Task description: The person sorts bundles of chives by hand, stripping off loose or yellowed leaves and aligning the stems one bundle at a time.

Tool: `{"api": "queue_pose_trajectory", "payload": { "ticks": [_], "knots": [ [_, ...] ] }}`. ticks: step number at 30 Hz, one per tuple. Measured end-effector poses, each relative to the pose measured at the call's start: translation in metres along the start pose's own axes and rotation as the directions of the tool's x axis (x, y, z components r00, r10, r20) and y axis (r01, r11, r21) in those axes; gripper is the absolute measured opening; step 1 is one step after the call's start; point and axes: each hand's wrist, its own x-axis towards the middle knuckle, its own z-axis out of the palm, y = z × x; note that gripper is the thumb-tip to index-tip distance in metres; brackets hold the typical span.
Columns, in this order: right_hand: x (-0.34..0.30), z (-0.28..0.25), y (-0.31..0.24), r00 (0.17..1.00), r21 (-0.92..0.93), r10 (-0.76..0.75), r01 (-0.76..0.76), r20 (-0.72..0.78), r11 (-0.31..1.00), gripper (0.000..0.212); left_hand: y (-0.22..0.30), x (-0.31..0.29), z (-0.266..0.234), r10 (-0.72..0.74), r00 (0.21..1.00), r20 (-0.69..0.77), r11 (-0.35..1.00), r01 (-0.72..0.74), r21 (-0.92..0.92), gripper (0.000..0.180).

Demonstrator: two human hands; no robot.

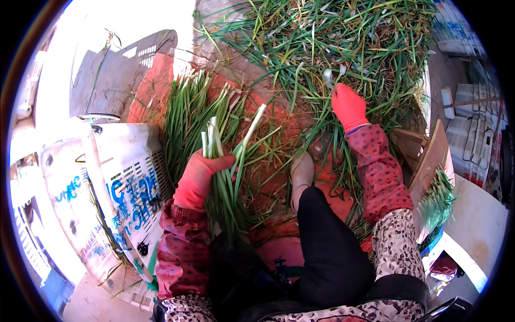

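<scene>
My left hand (pixel 199 177), in a red glove, is closed around several green onions (pixel 219 185) with pale white ends pointing up and leaves hanging down. One thicker stalk leans out to the right of the bunch. My right hand (pixel 350 106), also red-gloved, is closed at the near edge of a big heap of loose green leaves (pixel 343 37). A small pale blurred bit shows just beyond its fingers; whether they grip anything is unclear. Left of centre, a pile of green onions (pixel 185 107) lies with white ends facing away, on a red-orange sheet (pixel 155 86).
White plastic crates (pixel 137 182) with blue markings stand close on my left. A wooden board (pixel 429 155) rises at my right, beside a green bundle (pixel 437 198). More white crates (pixel 472 118) are at the far right. My legs (pixel 327 241) and bare foot are in the middle, among scattered leaves.
</scene>
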Motion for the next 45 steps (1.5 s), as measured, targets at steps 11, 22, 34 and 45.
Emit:
{"api": "queue_pose_trajectory", "payload": {
  "ticks": [11, 22, 34, 45],
  "knots": [
    [-0.082, -0.024, -0.135, 0.610, 0.861, -0.638, -0.478, 0.470, 0.176, 0.022, -0.030, 0.021, 0.016, -0.069, 0.996, -0.048, 0.995, 0.065, -0.076, 0.022],
    [-0.100, -0.017, -0.158, 0.673, 0.802, -0.673, 0.196, 0.308, 0.563, 0.034, 0.000, 0.023, 0.023, 0.200, 0.948, -0.246, 0.978, -0.207, -0.002, 0.017],
    [-0.096, -0.026, -0.102, 0.755, 0.648, -0.591, 0.304, 0.283, 0.699, 0.051, 0.049, -0.059, -0.041, 0.398, 0.837, -0.376, 0.911, -0.410, 0.050, 0.023],
    [-0.084, 0.055, -0.110, 0.744, 0.335, -0.661, 0.601, 0.099, 0.726, 0.014, 0.029, -0.055, -0.055, 0.391, 0.864, -0.318, 0.901, -0.430, -0.061, 0.029]
  ]
}}
